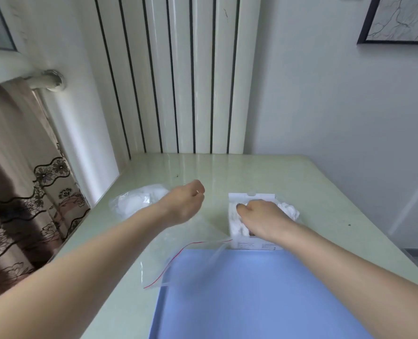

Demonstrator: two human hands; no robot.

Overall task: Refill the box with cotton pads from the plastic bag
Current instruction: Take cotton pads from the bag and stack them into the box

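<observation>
Pressing cotton pads (238, 225) into the white box (252, 197), the right hand (261, 216) curled its fingers around them; the left hand (187, 200), fingers curled, apparently pinched the plastic bag (178, 253). Overstuffing could spill pads beside the knuckles.

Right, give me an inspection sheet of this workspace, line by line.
Surface: pale green glossy table, with a blue mat at its near edge.
Job's things: white box lying open with cotton pads in it; clear zip bag with a red seal line flat beside the mat; a second clear bag of white pads at far left.
Clutter: nothing seen.
Grippers: right hand pressing into the pads in the box, fingers curled; left hand raised above the table, fingers curled, its hold unclear.
Cables: nothing seen.
Surroundings: white radiator, patterned curtain, framed picture.
</observation>
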